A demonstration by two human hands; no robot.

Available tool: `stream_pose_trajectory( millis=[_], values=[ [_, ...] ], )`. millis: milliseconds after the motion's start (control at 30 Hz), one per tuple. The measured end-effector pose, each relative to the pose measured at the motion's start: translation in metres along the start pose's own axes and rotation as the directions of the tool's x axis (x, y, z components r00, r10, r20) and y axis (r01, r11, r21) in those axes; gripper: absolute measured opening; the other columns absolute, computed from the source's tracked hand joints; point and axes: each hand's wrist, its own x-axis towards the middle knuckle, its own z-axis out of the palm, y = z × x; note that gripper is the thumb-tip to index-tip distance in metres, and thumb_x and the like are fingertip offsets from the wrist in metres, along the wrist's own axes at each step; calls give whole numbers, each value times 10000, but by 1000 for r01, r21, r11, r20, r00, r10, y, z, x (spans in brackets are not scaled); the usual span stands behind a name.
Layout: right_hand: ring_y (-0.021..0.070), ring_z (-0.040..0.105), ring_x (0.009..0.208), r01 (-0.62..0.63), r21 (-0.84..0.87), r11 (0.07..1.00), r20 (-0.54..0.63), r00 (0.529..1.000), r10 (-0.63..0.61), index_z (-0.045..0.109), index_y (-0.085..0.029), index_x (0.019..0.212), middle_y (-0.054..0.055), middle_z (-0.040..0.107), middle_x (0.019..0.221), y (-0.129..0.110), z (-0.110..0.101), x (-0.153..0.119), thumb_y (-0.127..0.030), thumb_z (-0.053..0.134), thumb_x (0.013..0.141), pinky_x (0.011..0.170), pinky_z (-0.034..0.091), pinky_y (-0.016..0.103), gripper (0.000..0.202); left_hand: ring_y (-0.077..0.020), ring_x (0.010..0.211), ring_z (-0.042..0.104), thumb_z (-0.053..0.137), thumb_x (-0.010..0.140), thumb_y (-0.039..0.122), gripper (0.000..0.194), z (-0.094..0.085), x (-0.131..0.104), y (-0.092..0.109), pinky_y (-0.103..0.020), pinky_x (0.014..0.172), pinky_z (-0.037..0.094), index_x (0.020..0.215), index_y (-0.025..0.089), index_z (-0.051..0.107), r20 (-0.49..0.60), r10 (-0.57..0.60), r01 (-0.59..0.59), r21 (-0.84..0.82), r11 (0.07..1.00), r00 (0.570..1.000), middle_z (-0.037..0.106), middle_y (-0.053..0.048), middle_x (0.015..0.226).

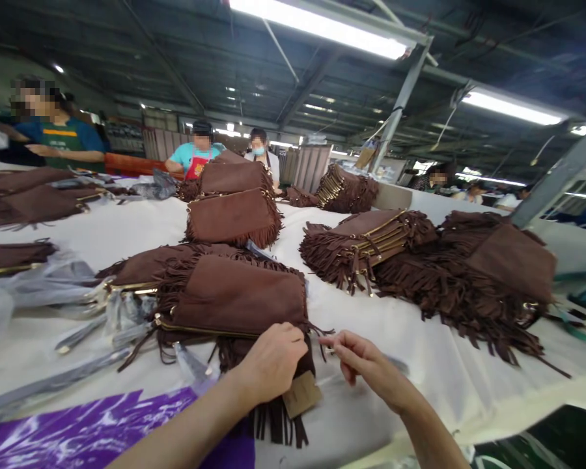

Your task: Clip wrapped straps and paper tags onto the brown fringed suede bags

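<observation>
A brown fringed leather bag (247,290) with a gold zipper lies in front of me on top of other bags. My left hand (276,358) is at its lower right edge, fingers curled closed; what they grip is hidden. Just below that hand, a tan cardboard tag (301,394) rests over dark fringe (280,422). My right hand (364,365) is beside the bag's right corner, index finger forward and the other fingers bent in. Thin leather strips (322,331) and a small shiny bit are at its fingertips, too small to make out.
Stacked fringed bags (366,244) lie to the right, with more bags (234,215) further back. Plastic-wrapped straps (53,384) and purple plastic (88,426) lie at left on the white table (444,371). Co-workers (200,153) stand beyond. A metal post (561,172) rises at right.
</observation>
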Motion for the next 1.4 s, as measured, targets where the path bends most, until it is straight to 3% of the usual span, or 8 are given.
stream_pose_trajectory(
  millis=[367,467,567,633,767,900,1100,1400],
  values=[
    [104,389,423,28,-80,996,-62,998,-33,482,-209,776,-66,496,501,18,3,-9,-611,515,879,458,303,215,416,-274,916,529,521,819,158,169,17,70,-11,-385,770,425,794,148,688,70,-23,15,121,993,997,627,-129,904],
    [110,378,425,22,-89,996,-49,998,-26,512,-202,817,-74,461,485,19,8,-4,-611,512,873,450,284,218,412,-273,973,502,525,810,128,156,25,77,-9,-412,874,373,684,155,615,-5,-94,93,-114,989,996,617,-113,861],
    [111,384,447,29,-57,998,-69,997,-33,519,-198,811,-65,467,511,21,9,3,-614,514,869,464,298,219,420,-222,878,501,588,763,133,197,28,83,-18,-367,880,356,592,175,500,-78,-386,227,-696,681,919,546,-33,697],
    [112,395,467,63,-30,998,-118,991,-66,531,-193,808,-63,460,548,21,8,11,-609,543,851,473,317,218,418,-173,730,492,581,793,193,235,26,87,-30,-311,776,387,585,180,473,-32,-523,224,-880,419,852,482,9,613],
    [118,403,486,170,-54,984,-269,947,-178,540,-195,750,-64,420,571,17,10,39,-562,579,836,470,325,222,379,-110,548,477,592,795,288,200,17,87,-55,-239,573,388,655,165,519,63,-610,172,-978,122,790,553,6,634],
    [130,385,505,257,-159,953,-366,881,-299,557,-199,725,-56,414,585,1,22,71,-489,551,851,482,311,240,316,-91,522,515,676,678,184,135,14,79,-69,-211,519,409,741,141,565,152,-669,68,-986,-150,728,646,-34,717],
    [167,465,618,362,-475,802,-332,770,-545,605,-199,737,-9,531,676,-20,29,96,-346,509,878,586,333,272,225,-87,548,570,658,662,46,135,18,73,-71,-193,553,463,771,115,615,214,-684,-95,-918,-385,698,694,-56,745],
    [172,484,633,367,-542,756,-229,800,-554,579,-197,725,-4,538,676,-18,20,105,-295,488,880,601,340,270,204,-109,551,590,671,656,19,131,20,75,-72,-202,526,461,748,107,640,233,-654,-158,-863,-481,719,705,-61,725]
  ],
)
